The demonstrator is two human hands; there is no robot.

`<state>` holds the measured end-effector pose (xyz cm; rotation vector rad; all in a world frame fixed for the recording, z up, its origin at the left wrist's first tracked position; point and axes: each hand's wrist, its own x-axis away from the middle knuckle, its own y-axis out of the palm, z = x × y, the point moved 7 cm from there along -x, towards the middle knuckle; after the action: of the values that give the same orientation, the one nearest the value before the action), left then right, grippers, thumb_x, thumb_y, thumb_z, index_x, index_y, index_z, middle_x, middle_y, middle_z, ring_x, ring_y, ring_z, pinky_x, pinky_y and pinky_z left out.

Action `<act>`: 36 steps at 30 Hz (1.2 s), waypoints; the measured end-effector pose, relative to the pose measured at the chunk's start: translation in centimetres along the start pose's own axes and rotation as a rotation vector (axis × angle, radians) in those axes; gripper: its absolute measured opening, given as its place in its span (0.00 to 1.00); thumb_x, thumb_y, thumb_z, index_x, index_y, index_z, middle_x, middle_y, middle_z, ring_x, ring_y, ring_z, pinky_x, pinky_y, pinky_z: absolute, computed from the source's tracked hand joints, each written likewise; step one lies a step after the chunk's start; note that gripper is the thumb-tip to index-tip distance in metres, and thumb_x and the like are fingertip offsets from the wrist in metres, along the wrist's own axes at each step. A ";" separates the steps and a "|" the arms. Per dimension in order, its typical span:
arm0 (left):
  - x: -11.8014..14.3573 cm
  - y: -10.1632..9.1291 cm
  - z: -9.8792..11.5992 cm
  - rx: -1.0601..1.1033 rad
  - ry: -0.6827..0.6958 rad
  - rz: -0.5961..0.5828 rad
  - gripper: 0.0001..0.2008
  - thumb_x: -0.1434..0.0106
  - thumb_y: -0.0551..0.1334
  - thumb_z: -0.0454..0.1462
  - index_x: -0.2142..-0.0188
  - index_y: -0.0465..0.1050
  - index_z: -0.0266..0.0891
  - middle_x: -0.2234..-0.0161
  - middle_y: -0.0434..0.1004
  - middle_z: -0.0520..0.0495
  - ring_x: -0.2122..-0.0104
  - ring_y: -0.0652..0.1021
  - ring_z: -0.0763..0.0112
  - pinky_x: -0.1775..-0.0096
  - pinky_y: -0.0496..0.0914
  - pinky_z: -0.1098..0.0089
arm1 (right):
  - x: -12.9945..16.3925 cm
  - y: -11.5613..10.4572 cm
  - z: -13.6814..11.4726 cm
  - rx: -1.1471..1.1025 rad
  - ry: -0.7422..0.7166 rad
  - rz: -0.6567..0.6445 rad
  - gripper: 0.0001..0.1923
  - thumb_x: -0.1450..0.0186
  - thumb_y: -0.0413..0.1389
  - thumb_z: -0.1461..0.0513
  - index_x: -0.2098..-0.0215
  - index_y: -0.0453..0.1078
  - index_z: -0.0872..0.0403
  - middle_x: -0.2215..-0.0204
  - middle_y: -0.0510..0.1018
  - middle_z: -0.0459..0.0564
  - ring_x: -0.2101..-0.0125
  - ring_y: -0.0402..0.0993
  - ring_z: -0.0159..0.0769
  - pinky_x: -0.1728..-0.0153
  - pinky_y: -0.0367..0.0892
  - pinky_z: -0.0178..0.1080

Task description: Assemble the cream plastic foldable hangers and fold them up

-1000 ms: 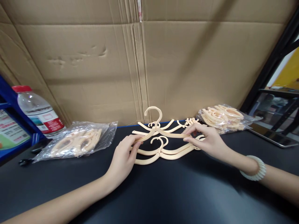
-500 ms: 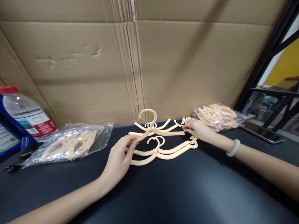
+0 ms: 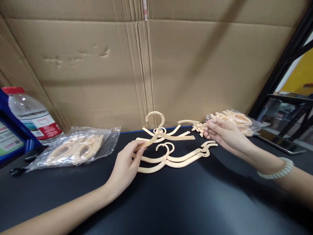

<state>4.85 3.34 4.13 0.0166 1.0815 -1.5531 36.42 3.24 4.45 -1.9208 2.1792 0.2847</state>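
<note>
"cream plastic in both hands, i think. what has the left grip got?"

"the left hand (image 3: pixel 124 164) is pinched, thumb against fingers, on the left end of a hanger (image 3: pixel 159 132). its hook stands up, and its long axis runs left to right, away from that grip."

"and the far end?"

"free. that free end (image 3: pixel 192 137) points at the right hand (image 3: pixel 225 135), which is much the nearer of the two, though well apart from it."

"is the right grip wide?"

"narrow: fingertips together, seemingly on a slim piece (image 3: pixel 188 121). it reaches leftward from them, so it lies just behind the free end, roughly in line with the hanger."

"do those bits (image 3: pixel 201 131) by its root hang from it?"

"can't tell; they could be lying on the tabletop (image 3: pixel 156 205)."

"what lies close about the hanger?"

"a front pair (image 3: pixel 181 160) of hangers flat on the near side, left ends partly hidden by the left hand, and crossed strips (image 3: pixel 174 131) just behind."

"further out?"

"a left bag (image 3: pixel 73 150) and a right bag (image 3: pixel 234 117) of similar parts, a bottle (image 3: pixel 34 114) at far left, a phone (image 3: pixel 281 141) at right, and cardboard (image 3: pixel 97 71) behind."
</note>
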 end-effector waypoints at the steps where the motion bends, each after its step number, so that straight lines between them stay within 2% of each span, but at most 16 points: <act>1: 0.0 0.0 0.0 0.000 0.003 0.003 0.10 0.32 0.53 0.38 0.57 0.71 0.42 0.62 0.78 0.48 0.61 0.78 0.64 0.61 0.71 0.65 | 0.3 0.5 0.2 -0.022 0.034 -0.023 0.14 0.43 0.63 0.52 0.66 0.67 0.51 0.69 0.75 0.49 0.68 0.75 0.36 0.64 0.74 0.42; 6: 0.0 0.1 0.0 -0.010 0.007 0.005 0.10 0.32 0.53 0.39 0.58 0.71 0.42 0.61 0.79 0.47 0.61 0.78 0.63 0.62 0.72 0.65 | 1.2 1.3 1.4 -0.002 0.114 -0.050 0.14 0.40 0.61 0.52 0.64 0.71 0.53 0.64 0.78 0.54 0.63 0.76 0.40 0.58 0.74 0.45; 9: -0.1 0.1 0.2 -0.016 0.019 -0.006 0.10 0.32 0.53 0.39 0.58 0.71 0.42 0.61 0.78 0.47 0.62 0.78 0.64 0.62 0.71 0.65 | 1.2 1.3 2.2 -0.014 0.111 -0.066 0.13 0.41 0.62 0.53 0.65 0.71 0.52 0.64 0.78 0.53 0.62 0.76 0.40 0.57 0.74 0.44; 13: -0.1 0.1 0.3 -0.021 0.030 -0.007 0.09 0.32 0.53 0.38 0.58 0.71 0.42 0.62 0.78 0.48 0.63 0.77 0.65 0.64 0.71 0.67 | 1.4 1.5 2.7 -0.087 0.119 -0.063 0.15 0.42 0.64 0.55 0.58 0.70 0.49 0.60 0.78 0.51 0.56 0.75 0.41 0.54 0.73 0.44; 18: -0.1 0.2 0.2 -0.003 0.015 -0.018 0.09 0.32 0.53 0.39 0.57 0.71 0.42 0.62 0.77 0.48 0.62 0.77 0.65 0.62 0.70 0.66 | 1.7 1.9 2.6 -0.080 0.189 -0.062 0.12 0.43 0.65 0.54 0.64 0.73 0.51 0.58 0.78 0.53 0.51 0.72 0.43 0.52 0.71 0.43; 21: -0.1 0.3 0.1 0.006 0.009 -0.019 0.09 0.32 0.53 0.39 0.57 0.71 0.42 0.61 0.77 0.48 0.62 0.77 0.65 0.62 0.70 0.66 | 1.8 2.1 2.7 -0.064 0.232 -0.072 0.13 0.46 0.67 0.55 0.67 0.74 0.52 0.56 0.77 0.53 0.55 0.73 0.41 0.58 0.73 0.40; 24: -0.1 0.3 0.0 0.003 0.005 -0.017 0.09 0.32 0.53 0.39 0.58 0.71 0.41 0.61 0.77 0.48 0.61 0.77 0.64 0.62 0.70 0.66 | 2.0 2.6 2.9 -0.089 0.267 -0.118 0.14 0.47 0.67 0.53 0.70 0.74 0.54 0.61 0.77 0.52 0.64 0.73 0.36 0.64 0.73 0.38; 29: 0.0 0.3 -0.1 0.015 0.003 -0.026 0.09 0.32 0.54 0.39 0.58 0.70 0.41 0.61 0.77 0.48 0.61 0.76 0.65 0.64 0.70 0.68 | 2.5 3.7 3.2 -0.222 0.374 -0.179 0.15 0.48 0.68 0.54 0.71 0.74 0.55 0.67 0.77 0.51 0.65 0.74 0.35 0.64 0.73 0.37; 36: 0.0 0.2 0.2 -0.029 0.032 -0.008 0.08 0.32 0.54 0.37 0.58 0.70 0.42 0.62 0.76 0.49 0.62 0.74 0.66 0.62 0.67 0.67 | 2.8 4.2 3.7 -0.316 0.496 -0.217 0.15 0.51 0.71 0.59 0.73 0.73 0.58 0.75 0.77 0.48 0.72 0.74 0.28 0.68 0.71 0.29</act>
<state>5.08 3.18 4.14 0.0175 1.1302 -1.5486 32.01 2.13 0.13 -2.6168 2.2848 0.1282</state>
